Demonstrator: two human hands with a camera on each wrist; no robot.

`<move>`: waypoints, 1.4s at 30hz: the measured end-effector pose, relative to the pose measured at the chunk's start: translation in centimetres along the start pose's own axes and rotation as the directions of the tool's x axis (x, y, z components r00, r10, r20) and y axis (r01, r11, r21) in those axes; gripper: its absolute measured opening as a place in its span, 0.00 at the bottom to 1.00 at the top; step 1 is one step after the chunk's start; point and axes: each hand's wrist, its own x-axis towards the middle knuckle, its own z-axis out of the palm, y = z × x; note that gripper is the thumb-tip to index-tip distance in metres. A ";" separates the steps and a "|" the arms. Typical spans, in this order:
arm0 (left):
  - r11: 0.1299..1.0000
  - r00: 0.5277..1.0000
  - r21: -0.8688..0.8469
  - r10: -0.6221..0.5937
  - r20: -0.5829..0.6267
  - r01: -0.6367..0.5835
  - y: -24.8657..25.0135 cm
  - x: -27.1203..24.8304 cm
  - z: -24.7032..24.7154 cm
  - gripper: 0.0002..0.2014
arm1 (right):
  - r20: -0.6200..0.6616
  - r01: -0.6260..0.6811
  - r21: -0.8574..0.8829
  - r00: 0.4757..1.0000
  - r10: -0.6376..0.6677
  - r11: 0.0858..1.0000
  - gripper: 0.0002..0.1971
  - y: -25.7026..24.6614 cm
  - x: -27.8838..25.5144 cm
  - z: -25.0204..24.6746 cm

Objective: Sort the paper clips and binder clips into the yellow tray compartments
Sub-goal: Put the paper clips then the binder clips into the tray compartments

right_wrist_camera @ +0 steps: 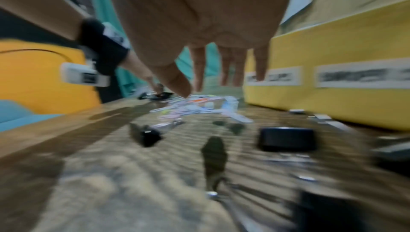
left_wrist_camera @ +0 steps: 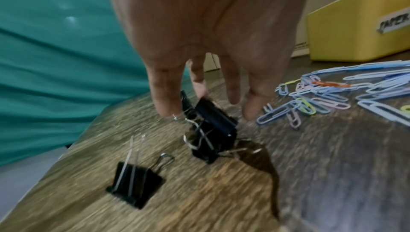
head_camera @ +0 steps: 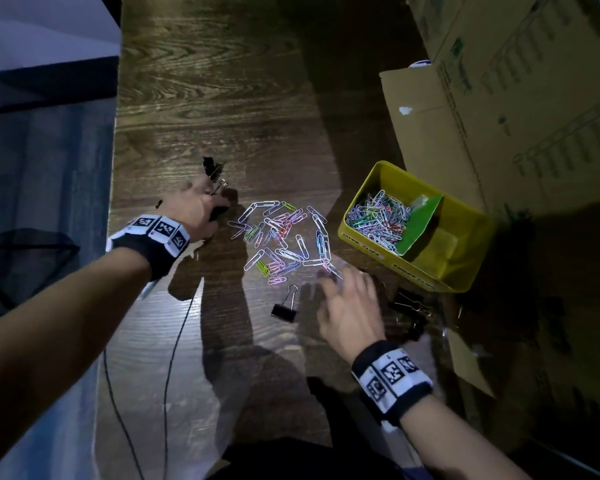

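Binder clips (left_wrist_camera: 210, 127) | at left hand (left_wrist_camera: 208, 30) fingertips | right hand (head_camera: 352, 306) apart

A loose heap of coloured paper clips (head_camera: 284, 237) — mostly pale blue and lilac, a few green and red — lies flat on the wood, left of the yellow tray (head_camera: 465, 216). The tray's left compartment holds more paper clips (head_camera: 378, 216). One black binder clip (head_camera: 284, 308) lies near the heap, handles up; other binder clips (left_wrist_camera: 210, 130) cluster at far left.
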 end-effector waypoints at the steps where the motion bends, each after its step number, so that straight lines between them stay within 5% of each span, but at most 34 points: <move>1: 1.000 0.997 -0.013 0.015 -0.077 -0.016 0.6 -0.2 0.1 0.22 | 0.028 0.106 0.052 0.994 -0.108 0.993 0.26 -1.0 0.3 0.4; 5: 0.955 0.935 -0.149 0.204 -0.291 -0.255 3.4 0.5 1.2 0.19 | 0.216 0.366 0.177 0.891 -0.398 0.914 0.26 -3.0 0.1 2.4; 7: 0.920 0.925 -0.205 0.279 -0.258 -0.335 5.1 1.4 2.3 0.21 | 0.250 0.348 0.153 0.892 -0.376 0.925 0.24 -2.6 -0.9 2.9; 12: 0.963 0.985 -0.221 0.167 0.035 -0.155 7.4 2.2 5.5 0.29 | 0.061 0.159 0.067 0.985 -0.163 0.985 0.14 1.4 -3.7 2.5; 17: 0.957 0.981 -0.234 0.188 0.045 -0.173 8.8 -1.2 7.6 0.30 | 0.068 -0.042 0.013 0.997 0.041 0.999 0.13 3.8 -3.3 1.6; 21: 0.945 0.978 -0.253 0.209 -0.013 -0.206 10.3 -3.0 7.5 0.29 | 0.089 0.009 0.141 0.996 -0.021 0.990 0.23 3.1 -0.1 0.9; 25: 0.929 0.965 -0.259 0.253 -0.075 -0.264 12.9 1.6 4.1 0.29 | 0.187 -0.011 0.164 0.982 -0.020 0.986 0.36 0.7 2.7 0.4; 30: 0.918 0.907 -0.132 0.392 0.152 -0.375 13.5 4.6 3.4 0.29 | 0.323 0.022 0.212 0.942 -0.092 0.977 0.38 -0.7 3.5 1.2; 33: 0.875 0.867 -0.115 0.483 0.127 -0.470 12.1 2.3 4.9 0.29 | 0.249 0.075 0.355 0.953 -0.171 0.932 0.33 -0.1 2.7 1.6; 37: 0.830 0.831 -0.163 0.551 0.083 -0.534 10.2 -1.3 6.6 0.39 | 0.070 0.038 0.487 0.994 -0.083 0.872 0.32 0.9 2.3 1.8; 39: 0.837 0.851 -0.177 0.526 -0.006 -0.518 9.1 -2.2 7.1 0.37 | 0.057 0.022 0.411 0.997 -0.050 0.911 0.35 1.0 2.9 2.0; 42: 0.911 0.963 -0.320 0.224 -0.152 -0.262 7.7 -2.6 8.0 0.32 | 0.158 0.033 0.231 0.985 -0.071 0.972 0.38 0.9 4.6 2.4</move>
